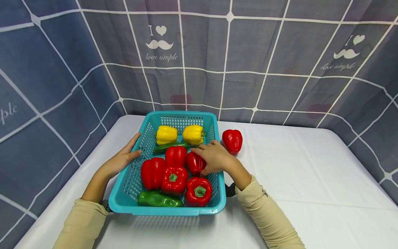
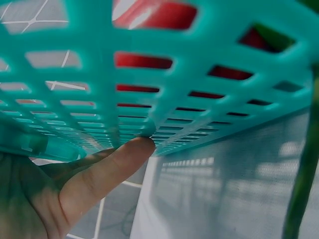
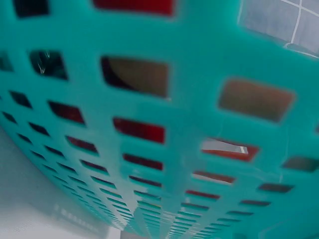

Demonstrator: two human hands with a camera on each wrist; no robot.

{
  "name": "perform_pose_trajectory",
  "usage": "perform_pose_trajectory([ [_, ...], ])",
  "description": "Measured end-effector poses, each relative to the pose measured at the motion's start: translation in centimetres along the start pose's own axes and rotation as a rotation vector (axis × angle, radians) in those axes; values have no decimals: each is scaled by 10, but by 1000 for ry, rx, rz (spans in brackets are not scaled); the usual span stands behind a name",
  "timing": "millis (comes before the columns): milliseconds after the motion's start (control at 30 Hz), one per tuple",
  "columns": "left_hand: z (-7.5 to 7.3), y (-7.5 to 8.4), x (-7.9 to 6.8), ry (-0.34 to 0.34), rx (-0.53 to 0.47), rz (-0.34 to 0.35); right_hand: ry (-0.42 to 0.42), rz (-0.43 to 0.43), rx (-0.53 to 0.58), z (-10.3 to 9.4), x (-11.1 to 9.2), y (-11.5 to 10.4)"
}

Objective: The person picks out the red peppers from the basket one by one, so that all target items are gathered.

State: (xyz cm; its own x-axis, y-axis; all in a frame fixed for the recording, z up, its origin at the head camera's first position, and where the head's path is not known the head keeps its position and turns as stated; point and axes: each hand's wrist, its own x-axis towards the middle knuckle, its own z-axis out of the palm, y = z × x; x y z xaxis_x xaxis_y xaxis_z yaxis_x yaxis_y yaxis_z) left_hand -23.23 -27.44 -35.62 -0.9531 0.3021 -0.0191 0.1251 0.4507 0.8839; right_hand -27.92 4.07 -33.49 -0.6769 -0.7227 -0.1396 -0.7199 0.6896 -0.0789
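Note:
A turquoise basket (image 1: 167,210) of bell peppers stands before me. Inside it, my right hand (image 1: 214,158) curls its fingers and thumb round a red bell pepper (image 1: 196,163) near the right wall. My left hand (image 1: 122,160) touches the basket's left side with fairly straight fingers; the left wrist view shows its thumb (image 2: 112,177) along the perforated wall. Beside the held one sit more red peppers, among them one (image 1: 176,156) in the middle and one (image 1: 199,192) at the front right. In the right wrist view the basket wall (image 3: 194,104) mostly hides the hand.
Two yellow bell peppers, one left (image 1: 166,135) and one right (image 1: 193,135), lie at the basket's back. A slim green vegetable (image 1: 169,148) and a thick green one (image 1: 160,199) are also inside. Another red pepper (image 1: 232,141) lies outside on the white tablecloth (image 1: 304,173), before a grey checked curtain (image 1: 205,86).

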Motion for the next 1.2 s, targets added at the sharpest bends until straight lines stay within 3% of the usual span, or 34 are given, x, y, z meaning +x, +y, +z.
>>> perform_pose_trajectory([
  [300, -1, -3, 2, 6, 4, -2, 63, -54, 173, -2, -2, 9],
  [667, 1, -2, 2, 5, 14, -14, 219, -164, 538, -12, -12, 27],
  [900, 1, -3, 1, 4, 15, -12, 316, -144, 636, -20, -24, 42],
  [1200, 1, -2, 2, -2, 14, -12, 362, -149, 736, -26, -38, 67],
])
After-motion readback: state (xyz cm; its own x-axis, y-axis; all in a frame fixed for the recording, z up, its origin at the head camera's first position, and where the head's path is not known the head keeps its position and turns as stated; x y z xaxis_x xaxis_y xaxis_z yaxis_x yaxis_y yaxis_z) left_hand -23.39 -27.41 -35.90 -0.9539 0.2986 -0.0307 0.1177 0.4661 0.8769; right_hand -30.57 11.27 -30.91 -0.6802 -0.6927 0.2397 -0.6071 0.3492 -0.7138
